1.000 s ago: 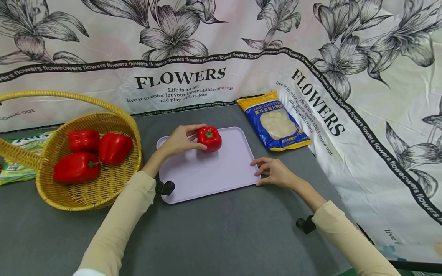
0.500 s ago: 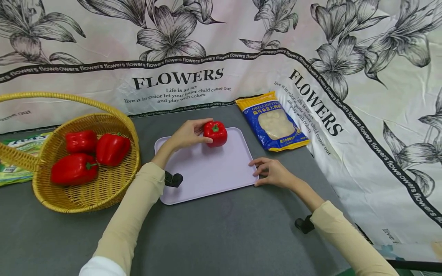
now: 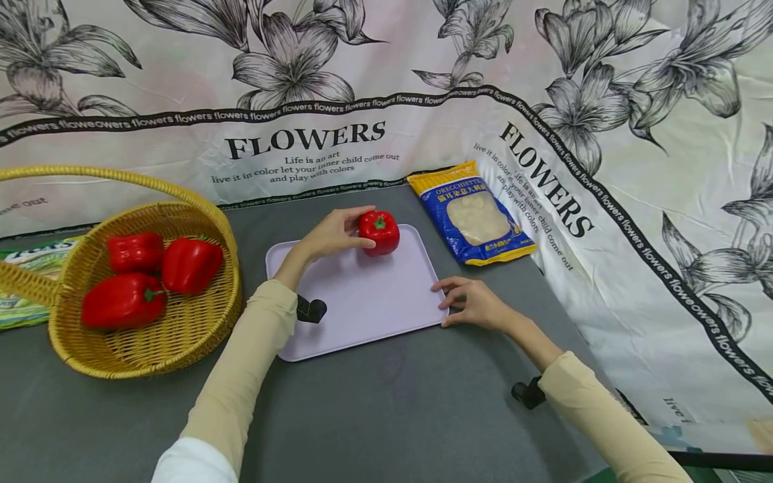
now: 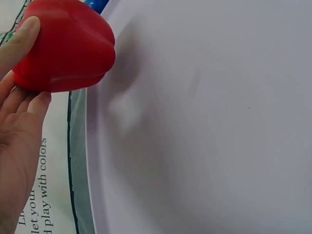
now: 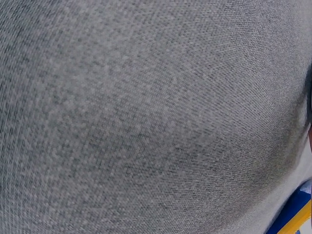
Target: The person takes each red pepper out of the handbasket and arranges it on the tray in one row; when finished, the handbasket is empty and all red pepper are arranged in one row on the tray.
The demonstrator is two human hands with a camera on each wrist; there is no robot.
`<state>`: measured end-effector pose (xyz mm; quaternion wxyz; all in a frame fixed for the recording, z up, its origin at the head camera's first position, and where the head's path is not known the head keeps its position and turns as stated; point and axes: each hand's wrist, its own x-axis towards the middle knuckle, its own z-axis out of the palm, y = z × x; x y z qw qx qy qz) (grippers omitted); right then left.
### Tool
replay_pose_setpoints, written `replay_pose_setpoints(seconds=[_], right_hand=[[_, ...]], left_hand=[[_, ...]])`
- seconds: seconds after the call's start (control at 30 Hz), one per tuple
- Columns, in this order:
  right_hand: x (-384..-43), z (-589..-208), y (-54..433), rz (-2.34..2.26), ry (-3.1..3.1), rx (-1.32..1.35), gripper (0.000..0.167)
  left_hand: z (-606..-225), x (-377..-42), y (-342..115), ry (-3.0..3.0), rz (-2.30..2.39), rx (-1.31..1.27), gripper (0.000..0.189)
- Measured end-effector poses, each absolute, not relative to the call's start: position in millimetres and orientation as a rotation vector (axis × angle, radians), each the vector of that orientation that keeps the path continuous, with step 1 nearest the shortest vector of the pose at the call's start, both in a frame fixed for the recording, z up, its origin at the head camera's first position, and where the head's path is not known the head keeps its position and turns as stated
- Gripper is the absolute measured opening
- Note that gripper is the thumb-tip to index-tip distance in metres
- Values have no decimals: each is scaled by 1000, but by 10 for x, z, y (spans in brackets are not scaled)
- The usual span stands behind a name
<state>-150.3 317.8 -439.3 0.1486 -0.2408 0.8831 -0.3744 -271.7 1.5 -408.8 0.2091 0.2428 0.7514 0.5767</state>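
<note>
My left hand (image 3: pixel 332 233) holds a red bell pepper (image 3: pixel 380 235), stem up, above the far part of a pale lilac tray (image 3: pixel 362 302). In the left wrist view the thumb lies on one side of the pepper (image 4: pixel 68 46), with the fingertips (image 4: pixel 43 100) against its underside. My right hand (image 3: pixel 477 305) rests at the tray's right edge, its fingertips touching the rim near the front corner. The right wrist view shows mostly grey cloth, so those fingers are hidden there.
At left stands a yellow wicker basket (image 3: pixel 205 335) with a tall handle, holding 3 red bell peppers (image 3: pixel 123 302). A green packet (image 3: pixel 27 302) lies partly behind it. A blue and yellow orecchiette bag (image 3: pixel 474 215) lies beyond the tray against the flower-printed cloth (image 3: pixel 314 157).
My left hand has carried the bell pepper to the right and slightly away over the tray. The right hand stays at the tray's edge. The whole head view has shifted a little.
</note>
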Motion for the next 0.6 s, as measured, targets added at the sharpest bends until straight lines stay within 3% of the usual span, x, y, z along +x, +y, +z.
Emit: replay_pose_setpoints(seconds=[0.6], right_hand=[[-1486, -4381, 3174, -1078, 2544, -664, 20]], left_hand=[[-4070, -2789, 240, 2111, 1555, 677, 72]])
